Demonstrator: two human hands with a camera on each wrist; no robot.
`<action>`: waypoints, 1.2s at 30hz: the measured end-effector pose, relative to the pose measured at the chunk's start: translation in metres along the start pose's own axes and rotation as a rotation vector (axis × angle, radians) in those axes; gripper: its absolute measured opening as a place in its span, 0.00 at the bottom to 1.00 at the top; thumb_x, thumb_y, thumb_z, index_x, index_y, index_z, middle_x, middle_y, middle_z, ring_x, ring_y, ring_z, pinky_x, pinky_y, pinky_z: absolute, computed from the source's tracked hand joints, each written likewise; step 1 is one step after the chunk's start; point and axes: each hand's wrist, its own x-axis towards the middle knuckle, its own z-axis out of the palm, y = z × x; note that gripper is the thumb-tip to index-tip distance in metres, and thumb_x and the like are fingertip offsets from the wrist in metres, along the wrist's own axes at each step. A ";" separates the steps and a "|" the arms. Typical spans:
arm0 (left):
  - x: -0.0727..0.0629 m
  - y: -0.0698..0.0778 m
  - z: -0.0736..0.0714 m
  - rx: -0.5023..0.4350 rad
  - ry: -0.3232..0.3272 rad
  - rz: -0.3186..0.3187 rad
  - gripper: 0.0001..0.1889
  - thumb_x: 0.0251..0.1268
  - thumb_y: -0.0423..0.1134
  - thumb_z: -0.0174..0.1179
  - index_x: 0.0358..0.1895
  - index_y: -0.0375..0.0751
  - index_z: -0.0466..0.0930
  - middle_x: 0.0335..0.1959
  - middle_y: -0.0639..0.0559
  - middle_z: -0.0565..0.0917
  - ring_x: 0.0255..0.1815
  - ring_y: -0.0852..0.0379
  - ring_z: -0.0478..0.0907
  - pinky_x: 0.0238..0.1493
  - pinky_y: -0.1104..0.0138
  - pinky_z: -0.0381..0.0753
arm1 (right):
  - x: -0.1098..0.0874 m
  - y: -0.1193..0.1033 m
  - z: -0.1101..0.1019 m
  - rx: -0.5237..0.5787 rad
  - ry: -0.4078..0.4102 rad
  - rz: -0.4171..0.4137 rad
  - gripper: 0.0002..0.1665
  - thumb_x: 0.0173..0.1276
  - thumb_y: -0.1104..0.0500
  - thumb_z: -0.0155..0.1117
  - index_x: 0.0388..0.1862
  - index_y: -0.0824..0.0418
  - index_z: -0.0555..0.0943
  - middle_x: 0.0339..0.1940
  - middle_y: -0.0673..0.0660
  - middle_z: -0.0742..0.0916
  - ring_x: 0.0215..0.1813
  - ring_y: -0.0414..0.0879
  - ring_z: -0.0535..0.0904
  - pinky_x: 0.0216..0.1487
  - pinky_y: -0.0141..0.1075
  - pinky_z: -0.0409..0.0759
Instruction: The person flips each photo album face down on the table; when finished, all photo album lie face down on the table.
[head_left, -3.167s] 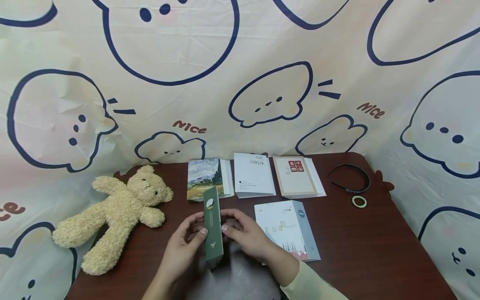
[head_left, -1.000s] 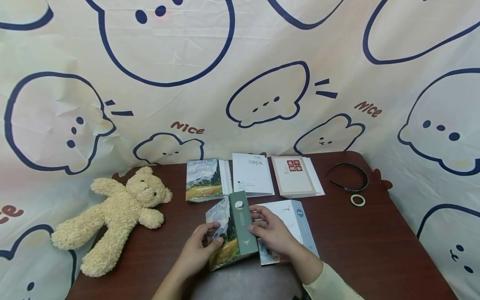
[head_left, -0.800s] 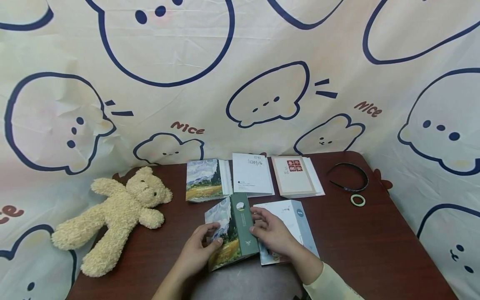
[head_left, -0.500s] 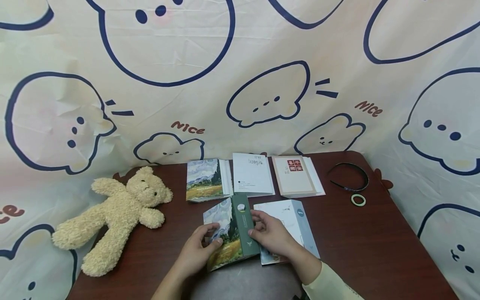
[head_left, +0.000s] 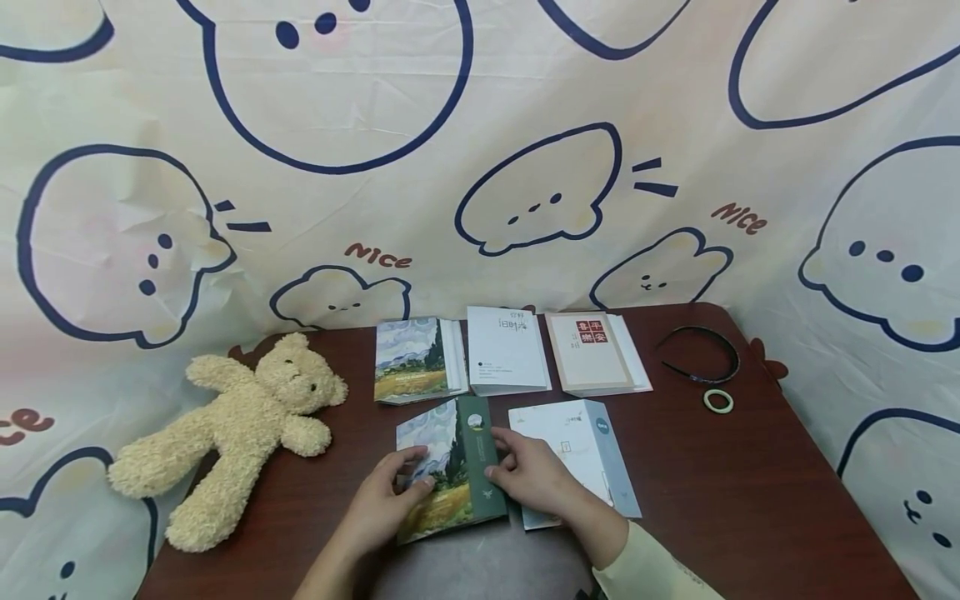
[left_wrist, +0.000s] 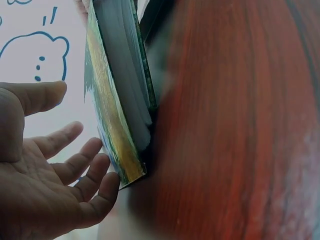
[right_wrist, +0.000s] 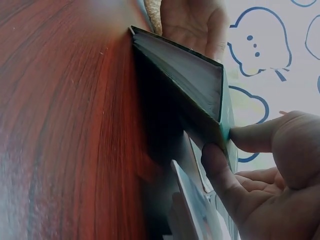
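Observation:
A photo album (head_left: 442,475) with a landscape painting on its cover and a green spine (head_left: 480,467) tilts over the near middle of the table. My right hand (head_left: 532,471) pinches the spine side between thumb and fingers, as the right wrist view shows. At the opposite edge is my left hand (head_left: 382,500); in the left wrist view its loosely bent fingers (left_wrist: 102,185) lie against the cover edge and its thumb stands apart. Grey-white pages (right_wrist: 195,75) show between the covers in the right wrist view.
A white-and-blue album (head_left: 618,467) lies just right of my right hand. Behind stand a painting-covered album (head_left: 408,358), a white album (head_left: 506,354) and a beige album (head_left: 592,354). A teddy bear (head_left: 247,425) lies left; a headband (head_left: 723,333) and a pale green ring (head_left: 718,402) lie right.
The album has turned from spine-on to show its painted cover. Over the last half second, it and both hands have shifted slightly left and tipped flatter.

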 end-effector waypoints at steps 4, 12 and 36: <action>0.000 -0.001 -0.004 -0.001 0.003 -0.005 0.24 0.73 0.45 0.67 0.69 0.48 0.77 0.64 0.48 0.78 0.62 0.47 0.77 0.59 0.48 0.78 | 0.001 -0.001 0.003 -0.009 -0.020 -0.004 0.40 0.72 0.56 0.69 0.77 0.69 0.67 0.63 0.64 0.85 0.41 0.36 0.86 0.43 0.37 0.86; 0.000 -0.005 -0.009 -0.001 0.023 -0.002 0.25 0.73 0.43 0.67 0.69 0.45 0.77 0.64 0.50 0.80 0.62 0.48 0.77 0.60 0.49 0.78 | 0.005 0.000 0.008 -0.042 -0.045 -0.022 0.40 0.71 0.57 0.71 0.76 0.70 0.68 0.61 0.64 0.86 0.39 0.36 0.86 0.43 0.37 0.85; -0.002 -0.008 -0.017 0.009 0.022 -0.041 0.25 0.72 0.47 0.67 0.69 0.47 0.77 0.61 0.51 0.81 0.61 0.50 0.77 0.56 0.51 0.78 | 0.000 -0.006 0.011 -0.137 -0.081 0.002 0.41 0.70 0.54 0.72 0.76 0.69 0.70 0.61 0.60 0.87 0.35 0.32 0.84 0.39 0.33 0.83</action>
